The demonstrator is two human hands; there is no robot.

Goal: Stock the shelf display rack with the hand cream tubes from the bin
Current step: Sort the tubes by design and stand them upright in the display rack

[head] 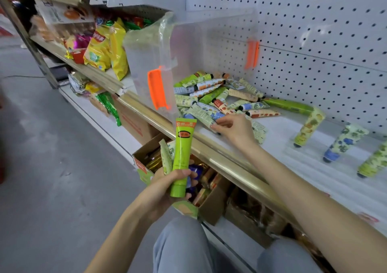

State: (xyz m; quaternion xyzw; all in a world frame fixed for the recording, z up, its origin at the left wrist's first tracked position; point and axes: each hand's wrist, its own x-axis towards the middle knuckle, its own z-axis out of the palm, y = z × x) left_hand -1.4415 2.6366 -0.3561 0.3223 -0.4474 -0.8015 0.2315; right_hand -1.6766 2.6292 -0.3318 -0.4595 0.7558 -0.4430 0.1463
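A clear plastic bin (209,42) with orange latches lies tipped on its side on the white shelf (278,130). Several hand cream tubes (211,96) spill from its mouth. My left hand (167,186) grips a bright green tube (182,157) upright below the shelf edge, together with two or three smaller tubes behind it. At the front of the pile, the fingers of my right hand (232,128) pinch a pale patterned tube (203,115). Three tubes stand cap-down in the clear display rack (310,147) at right: a yellow-patterned tube (307,130), a blue-patterned tube (343,144) and a green-patterned tube (372,161).
A gold rail (209,144) edges the shelf front. White pegboard (314,31) backs the shelf. Yellow snack bags (106,48) fill the shelf to the left. An open cardboard box (205,191) of sweets sits on the lower shelf beneath my hands. Grey floor lies at left.
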